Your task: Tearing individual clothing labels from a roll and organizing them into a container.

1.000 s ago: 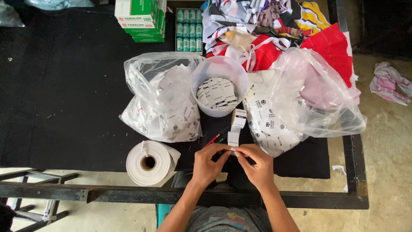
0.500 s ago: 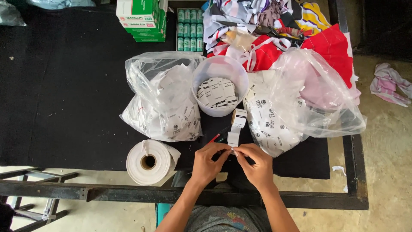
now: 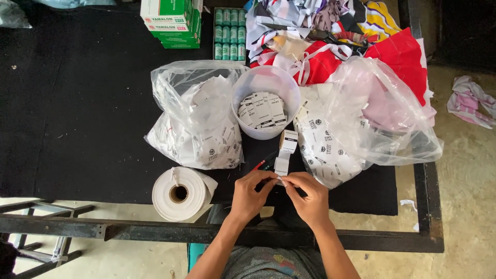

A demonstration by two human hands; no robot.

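My left hand (image 3: 250, 194) and my right hand (image 3: 309, 199) meet at the near edge of the black table (image 3: 77, 119), both pinching the end of a white label strip (image 3: 282, 164). The strip runs up to a small label roll (image 3: 288, 140) standing on the table. Just beyond it a clear plastic tub (image 3: 266, 101) holds several cut white labels. A red and a dark pen (image 3: 264, 162) lie beside the strip, left of it.
Two clear bags of labels (image 3: 196, 124) (image 3: 356, 129) flank the tub. A large white tape roll (image 3: 181, 194) sits at the table's near edge. Green-white boxes (image 3: 173, 20), a pack of green cans (image 3: 228, 31) and piled colourful cloth (image 3: 336, 36) lie at the back. A metal frame bar (image 3: 155, 231) runs below.
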